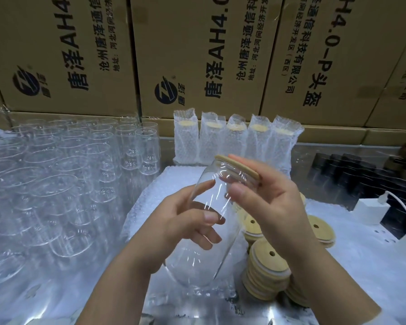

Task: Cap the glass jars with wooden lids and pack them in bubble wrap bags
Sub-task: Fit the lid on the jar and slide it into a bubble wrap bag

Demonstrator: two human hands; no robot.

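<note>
— Where do we have the jar?
— Up in the air over the middle of the bench. Our left hand curls its fingers round the body of the glass jar, thumb on the near side. The jar is tilted, with its mouth up and away to the right.

— And the lid?
— The wooden lid sits at that mouth. Our right hand grips it, fingers over its top and thumb against the jar's neck. We cannot tell whether it is fully seated.

— What lies beneath us?
— A layer of bubble wrap lies under the jar. The bench has a white padded cover on its right side. Stacks of spare lids, each with a small hole, stand just right of the jar, partly behind our right wrist.

— The left side?
— It is crowded with uncapped jars, upright in rows.

— And the back?
— Five packed jars stand in a row in bubble wrap bags, their lids showing through. Behind them is a wall of cardboard cartons printed with black Chinese characters. At far right we see a white charger with its cable, and dark objects we cannot identify.
</note>
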